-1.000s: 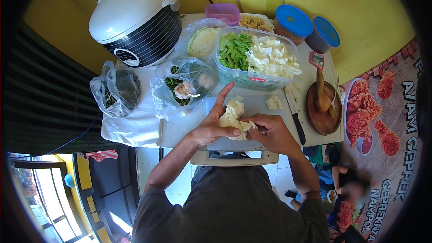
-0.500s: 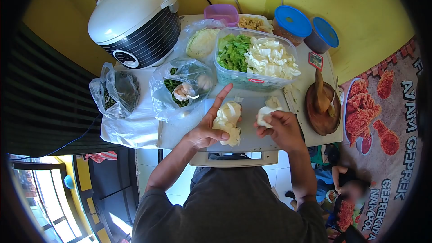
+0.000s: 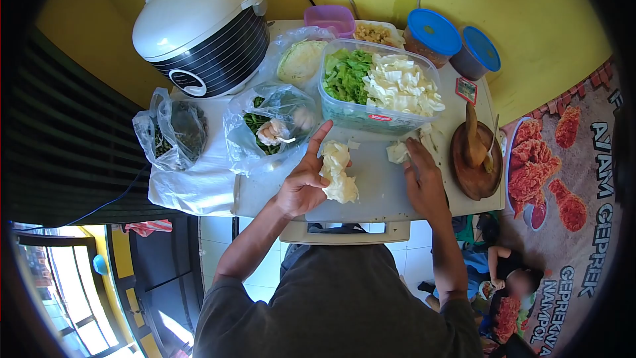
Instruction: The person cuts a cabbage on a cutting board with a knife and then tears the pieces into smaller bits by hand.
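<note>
In my left hand is a pale piece of cabbage, held between the thumb and fingers with the index finger stretched forward. My right hand lies low over the right side of the white cutting board, fingers reaching forward and apart from the thumb. Beside its fingertips is a small cabbage scrap. Just ahead stands a clear plastic container holding chopped green leaves and cut cabbage.
A rice cooker stands back left. Plastic bags with greens and garlic lie left, near a cut cabbage head. Blue-lidded tubs stand back right, a wooden mortar with pestle at right. Another person sits beyond.
My right hand has moved forward and right from the cabbage in my left hand, and the piece it held is no longer between its fingers. My left hand has shifted slightly forward.
</note>
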`<state>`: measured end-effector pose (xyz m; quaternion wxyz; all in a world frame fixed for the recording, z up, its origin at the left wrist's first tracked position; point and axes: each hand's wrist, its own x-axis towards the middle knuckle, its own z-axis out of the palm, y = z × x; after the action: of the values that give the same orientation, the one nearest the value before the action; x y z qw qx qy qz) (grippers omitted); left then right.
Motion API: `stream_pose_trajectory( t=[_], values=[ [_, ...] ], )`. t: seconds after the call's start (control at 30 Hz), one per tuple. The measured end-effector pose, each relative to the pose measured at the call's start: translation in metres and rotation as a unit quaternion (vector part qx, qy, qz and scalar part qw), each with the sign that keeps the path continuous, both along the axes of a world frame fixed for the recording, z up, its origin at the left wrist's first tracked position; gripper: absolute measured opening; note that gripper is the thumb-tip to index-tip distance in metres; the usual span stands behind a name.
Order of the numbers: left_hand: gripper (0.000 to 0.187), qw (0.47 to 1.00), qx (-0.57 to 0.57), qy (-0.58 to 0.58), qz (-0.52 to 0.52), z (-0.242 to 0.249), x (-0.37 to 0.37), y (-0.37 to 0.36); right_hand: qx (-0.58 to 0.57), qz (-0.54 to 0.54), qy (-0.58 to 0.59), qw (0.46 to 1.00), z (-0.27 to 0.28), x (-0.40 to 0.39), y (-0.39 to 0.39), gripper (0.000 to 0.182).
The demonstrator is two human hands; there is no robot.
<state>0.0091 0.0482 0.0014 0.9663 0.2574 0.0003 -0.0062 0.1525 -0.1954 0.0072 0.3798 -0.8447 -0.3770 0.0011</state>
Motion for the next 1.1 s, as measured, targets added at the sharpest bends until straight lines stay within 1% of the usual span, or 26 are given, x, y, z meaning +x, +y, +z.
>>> stream_pose_trajectory(
  t=[0.13, 0.23, 0.33, 0.43, 0.53, 0.63, 0.67, 0.73, 0.77, 0.8, 0.83, 0.87, 0.97, 1.07, 1.1],
  values=[
    [0.106, 1.000, -0.011, -0.008, -0.023, 0.003, 0.003, -0.003, -0.012, 0.026, 0.025, 0.999, 0.001, -0.001, -0.001, 0.044],
    [0.101, 0.999, 0.043, 0.009, 0.002, 0.000, 0.004, -0.007, 0.016, 0.001, 0.010, 1.000, 0.007, -0.006, 0.003, 0.044],
    [0.101, 0.997, 0.078, 0.014, 0.021, 0.001, 0.006, -0.010, -0.050, 0.034, -0.046, 0.997, 0.014, -0.008, 0.007, 0.045],
    [0.102, 0.996, 0.086, 0.016, 0.030, 0.000, 0.007, -0.012, -0.069, 0.098, -0.098, 0.988, -0.003, -0.005, 0.011, 0.045],
    [0.104, 0.996, 0.085, 0.028, 0.021, 0.008, 0.005, -0.013, -0.098, 0.088, -0.157, 0.979, -0.010, -0.010, 0.014, 0.043],
    [0.103, 0.995, 0.086, 0.029, 0.032, 0.010, 0.004, -0.013, -0.113, 0.081, -0.188, 0.972, -0.011, -0.010, 0.013, 0.046],
    [0.103, 0.995, 0.088, 0.027, 0.036, 0.009, 0.003, -0.014, -0.096, 0.073, -0.206, 0.971, -0.007, -0.013, 0.012, 0.049],
    [0.103, 0.994, 0.096, 0.020, 0.043, 0.008, 0.003, -0.014, -0.060, 0.054, -0.242, 0.967, 0.023, -0.026, 0.018, 0.056],
    [0.104, 0.994, 0.095, 0.015, 0.041, 0.008, 0.004, -0.014, -0.003, 0.082, -0.131, 0.988, 0.026, -0.030, 0.020, 0.061],
    [0.105, 0.995, 0.094, 0.011, 0.038, 0.008, 0.003, -0.014, 0.053, 0.107, -0.017, 0.993, 0.029, -0.035, 0.021, 0.065],
    [0.105, 0.995, 0.093, 0.007, 0.034, 0.008, 0.004, -0.014, 0.110, 0.129, 0.097, 0.981, 0.032, -0.041, 0.024, 0.070],
    [0.107, 0.996, 0.081, 0.005, 0.027, 0.007, 0.004, -0.015, 0.131, 0.154, 0.078, 0.976, 0.039, -0.045, 0.031, 0.071],
    [0.109, 0.998, 0.057, 0.000, 0.021, 0.005, 0.006, -0.015, 0.140, 0.180, 0.149, 0.962, 0.032, -0.048, 0.040, 0.061],
    [0.110, 0.998, 0.058, -0.008, 0.039, 0.004, 0.006, -0.013, 0.160, 0.200, 0.191, 0.948, 0.033, -0.044, 0.039, 0.049],
    [0.110, 0.997, 0.060, -0.012, 0.041, 0.004, 0.005, -0.012, 0.151, 0.198, 0.191, 0.950, 0.034, -0.045, 0.038, 0.046]
  ],
)
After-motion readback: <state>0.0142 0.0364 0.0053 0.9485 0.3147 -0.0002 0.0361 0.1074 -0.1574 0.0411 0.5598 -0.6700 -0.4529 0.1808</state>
